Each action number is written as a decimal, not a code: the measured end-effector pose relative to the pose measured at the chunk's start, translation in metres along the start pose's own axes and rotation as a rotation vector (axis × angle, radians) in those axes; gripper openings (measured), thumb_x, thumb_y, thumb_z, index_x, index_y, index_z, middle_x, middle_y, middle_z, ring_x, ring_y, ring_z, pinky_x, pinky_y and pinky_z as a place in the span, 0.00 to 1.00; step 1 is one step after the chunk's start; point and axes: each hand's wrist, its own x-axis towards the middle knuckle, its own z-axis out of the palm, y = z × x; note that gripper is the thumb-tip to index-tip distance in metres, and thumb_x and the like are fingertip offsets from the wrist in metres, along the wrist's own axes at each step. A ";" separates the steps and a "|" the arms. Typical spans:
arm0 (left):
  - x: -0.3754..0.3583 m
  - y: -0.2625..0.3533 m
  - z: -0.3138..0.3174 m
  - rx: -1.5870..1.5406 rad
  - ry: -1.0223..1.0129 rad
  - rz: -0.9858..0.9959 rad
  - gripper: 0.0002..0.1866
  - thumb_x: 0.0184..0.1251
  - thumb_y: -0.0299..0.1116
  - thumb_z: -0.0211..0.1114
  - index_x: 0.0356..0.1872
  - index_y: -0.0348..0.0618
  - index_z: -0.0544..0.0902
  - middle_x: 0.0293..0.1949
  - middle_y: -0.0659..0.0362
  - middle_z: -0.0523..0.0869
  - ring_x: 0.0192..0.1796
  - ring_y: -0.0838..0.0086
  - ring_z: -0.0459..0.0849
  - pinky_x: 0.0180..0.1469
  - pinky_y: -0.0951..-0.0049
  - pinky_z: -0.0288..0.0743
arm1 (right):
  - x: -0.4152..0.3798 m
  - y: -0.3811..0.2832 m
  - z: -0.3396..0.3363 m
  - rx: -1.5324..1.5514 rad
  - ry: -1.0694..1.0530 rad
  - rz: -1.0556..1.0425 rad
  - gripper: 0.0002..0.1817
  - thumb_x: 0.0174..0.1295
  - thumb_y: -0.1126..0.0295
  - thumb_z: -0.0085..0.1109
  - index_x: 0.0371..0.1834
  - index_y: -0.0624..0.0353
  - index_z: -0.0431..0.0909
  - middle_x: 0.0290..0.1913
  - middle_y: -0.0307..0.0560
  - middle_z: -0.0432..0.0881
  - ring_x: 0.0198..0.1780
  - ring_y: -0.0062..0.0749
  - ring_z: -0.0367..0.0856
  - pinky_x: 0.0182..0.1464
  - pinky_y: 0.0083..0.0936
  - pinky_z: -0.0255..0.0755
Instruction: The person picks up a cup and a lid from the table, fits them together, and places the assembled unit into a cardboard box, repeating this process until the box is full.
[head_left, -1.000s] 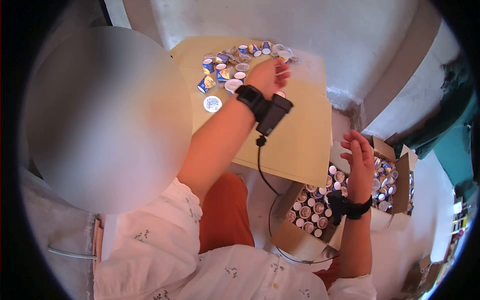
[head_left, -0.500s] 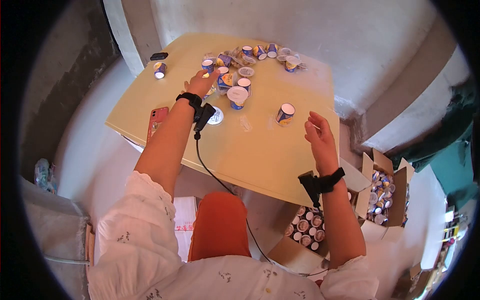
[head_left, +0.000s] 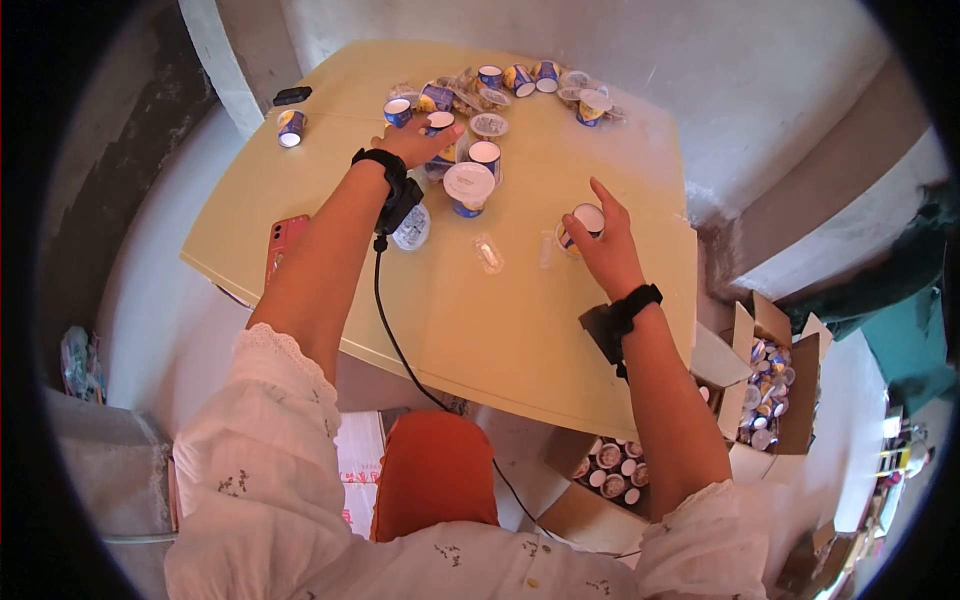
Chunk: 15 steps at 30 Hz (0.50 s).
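Note:
My left hand (head_left: 412, 147) reaches over a cluster of small paper cups, fingers stretched out, a white-topped blue cup (head_left: 439, 121) right at its fingertips. Another blue cup (head_left: 397, 112) stands just beyond it. To its right are a cup (head_left: 484, 154) and a cup with a wide clear lid (head_left: 469, 184). My right hand (head_left: 614, 252) is open beside a lone blue-and-yellow cup (head_left: 590, 217), thumb overlapping the cup and index finger raised past it. Near my left wrist lies a round clear lid (head_left: 412, 228).
Small clear plastic pieces (head_left: 488, 254) lie mid-table. A red phone (head_left: 287, 240), a cup on its side (head_left: 291, 129) and a black object (head_left: 292, 95) are at the left. More cups (head_left: 588, 105) sit at the back. Cartons of cups (head_left: 768, 385) stand right of the table (head_left: 480, 345).
My right hand has moved forward and left to the lone cup. My left hand has shifted slightly right over the cluster. The view has tilted a little.

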 end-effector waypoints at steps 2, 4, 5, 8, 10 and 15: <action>0.008 -0.002 0.010 -0.126 0.048 -0.014 0.54 0.53 0.80 0.53 0.70 0.45 0.68 0.66 0.46 0.75 0.69 0.53 0.72 0.70 0.61 0.62 | 0.005 0.008 0.009 -0.029 0.001 0.004 0.32 0.60 0.62 0.66 0.68 0.55 0.68 0.63 0.68 0.69 0.64 0.59 0.69 0.68 0.42 0.64; 0.014 -0.003 0.017 -0.178 -0.004 0.035 0.51 0.56 0.76 0.56 0.69 0.44 0.69 0.65 0.47 0.76 0.67 0.56 0.74 0.68 0.63 0.64 | 0.007 0.014 0.014 -0.056 0.001 0.005 0.29 0.60 0.63 0.66 0.66 0.53 0.72 0.61 0.66 0.70 0.62 0.58 0.71 0.66 0.42 0.67; 0.014 -0.001 0.018 -0.234 -0.051 0.086 0.47 0.59 0.73 0.58 0.68 0.44 0.69 0.64 0.48 0.77 0.65 0.58 0.75 0.67 0.65 0.66 | 0.007 0.013 0.014 0.000 -0.055 0.061 0.25 0.61 0.64 0.65 0.61 0.52 0.75 0.59 0.63 0.71 0.59 0.57 0.74 0.63 0.41 0.70; 0.007 0.003 0.022 -0.206 -0.079 0.136 0.45 0.62 0.71 0.57 0.67 0.42 0.70 0.61 0.50 0.79 0.62 0.63 0.77 0.63 0.68 0.68 | 0.005 0.007 0.011 0.056 -0.125 0.127 0.17 0.61 0.66 0.63 0.54 0.52 0.79 0.55 0.60 0.74 0.54 0.54 0.77 0.59 0.40 0.74; 0.000 0.012 0.025 -0.170 -0.118 0.157 0.48 0.58 0.75 0.54 0.68 0.44 0.69 0.62 0.49 0.79 0.63 0.60 0.77 0.65 0.67 0.68 | 0.001 0.002 0.007 0.052 -0.139 0.141 0.15 0.61 0.68 0.61 0.51 0.52 0.80 0.52 0.58 0.75 0.52 0.52 0.78 0.56 0.39 0.75; -0.040 0.057 0.035 -0.131 -0.185 0.228 0.49 0.57 0.78 0.50 0.66 0.46 0.73 0.60 0.49 0.81 0.64 0.57 0.77 0.67 0.59 0.65 | -0.019 -0.009 -0.009 -0.132 -0.242 0.023 0.13 0.63 0.70 0.59 0.51 0.54 0.80 0.47 0.49 0.74 0.45 0.41 0.79 0.50 0.31 0.75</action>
